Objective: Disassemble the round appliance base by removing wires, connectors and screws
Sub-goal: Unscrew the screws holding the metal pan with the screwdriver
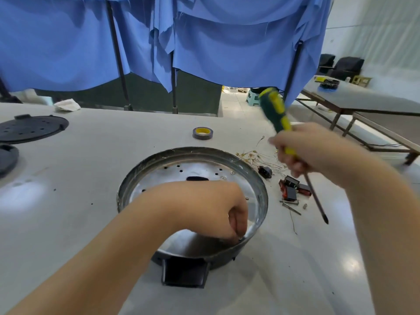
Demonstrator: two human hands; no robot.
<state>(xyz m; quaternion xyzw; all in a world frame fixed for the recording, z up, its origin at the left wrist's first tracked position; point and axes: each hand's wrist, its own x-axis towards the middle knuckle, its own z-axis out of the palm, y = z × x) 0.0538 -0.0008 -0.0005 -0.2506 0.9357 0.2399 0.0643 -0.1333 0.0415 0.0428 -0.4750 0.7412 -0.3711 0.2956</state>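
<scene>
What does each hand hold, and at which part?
Right hand grips the screwdriver at its handle's lower end. Left hand: fingers curled inside the base; contents hidden.

Count on the bench (pixel 91 155): one round appliance base (pixel 145 164); one screwdriver (pixel 278 119), green and yellow; one roll of tape (pixel 202 133); two dark round covers (pixel 31 128) at the left edge; one crumpled white cloth (pixel 67 105); one tangle of loose wires (pixel 259 156). Small dark and red parts (pixel 293 188) beside the base overlap; their number cannot be determined. Two hands (pixel 218 208) are in view.
</scene>
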